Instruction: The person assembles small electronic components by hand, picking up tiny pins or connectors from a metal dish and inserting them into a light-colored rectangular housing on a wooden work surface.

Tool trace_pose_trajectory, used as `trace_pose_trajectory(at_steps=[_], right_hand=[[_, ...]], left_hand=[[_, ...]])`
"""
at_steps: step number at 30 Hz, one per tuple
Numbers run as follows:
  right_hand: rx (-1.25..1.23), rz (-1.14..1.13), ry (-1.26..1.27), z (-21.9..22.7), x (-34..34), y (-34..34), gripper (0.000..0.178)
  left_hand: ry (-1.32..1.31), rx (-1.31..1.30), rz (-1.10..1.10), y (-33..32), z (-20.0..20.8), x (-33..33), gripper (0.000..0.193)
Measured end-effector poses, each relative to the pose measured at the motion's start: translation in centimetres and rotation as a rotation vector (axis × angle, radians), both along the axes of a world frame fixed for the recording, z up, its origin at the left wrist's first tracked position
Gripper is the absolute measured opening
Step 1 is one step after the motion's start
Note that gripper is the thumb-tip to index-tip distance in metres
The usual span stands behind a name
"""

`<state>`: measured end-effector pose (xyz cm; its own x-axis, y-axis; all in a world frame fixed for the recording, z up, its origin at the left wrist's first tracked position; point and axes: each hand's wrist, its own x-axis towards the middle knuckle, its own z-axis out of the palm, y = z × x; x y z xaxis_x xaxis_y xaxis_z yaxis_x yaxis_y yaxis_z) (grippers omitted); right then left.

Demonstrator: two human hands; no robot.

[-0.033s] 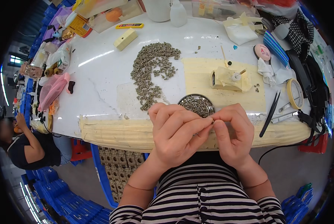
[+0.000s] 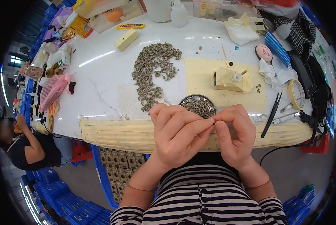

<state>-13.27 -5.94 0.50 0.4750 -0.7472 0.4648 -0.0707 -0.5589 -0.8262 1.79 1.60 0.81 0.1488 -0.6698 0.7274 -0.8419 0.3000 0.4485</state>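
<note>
Over the front edge of the table, my left hand (image 2: 179,137) pinches thumb and forefinger together on something too small to make out. Meeting it at the fingertips is my right hand (image 2: 235,135), its forefinger and thumb curled in close to the same tiny dark speck. Just beyond my fingers sits a round metal dish (image 2: 215,106) holding many small grey-brown metal parts (image 2: 198,105), its near rim hidden by my hands. A curved pile of similar small metal parts (image 2: 153,62) spreads over the white table further left.
A tape-wrapped block (image 2: 228,79) with a small nozzle stands on a taped sheet (image 2: 198,71). Black tweezers (image 2: 272,114), a tape roll (image 2: 296,93) and a caliper-like metal tool (image 2: 286,117) lie at right. Below the table is a blue crate (image 2: 100,168) of metal blocks. A co-worker (image 2: 29,148) sits at far left.
</note>
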Motion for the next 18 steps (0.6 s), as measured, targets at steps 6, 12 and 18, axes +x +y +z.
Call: trace_pose_trajectory(at_steps=[6, 12, 18], right_hand=[[-0.002, -0.049, -0.048, -0.06, 0.02, 0.25, 0.009], [-0.117, -0.054, -0.061, -0.21, 0.11, 0.10, 0.013], [-0.090, -0.046, -0.040, -0.15, 0.11, 0.10, 0.013]], left_hand=[[-0.016, 0.001, 0.011, -0.05, 0.02, -0.18, 0.028], [0.022, -0.020, 0.040, -0.25, -0.50, -0.21, 0.024], [0.025, -0.023, 0.040, -0.28, -0.55, -0.20, 0.024]])
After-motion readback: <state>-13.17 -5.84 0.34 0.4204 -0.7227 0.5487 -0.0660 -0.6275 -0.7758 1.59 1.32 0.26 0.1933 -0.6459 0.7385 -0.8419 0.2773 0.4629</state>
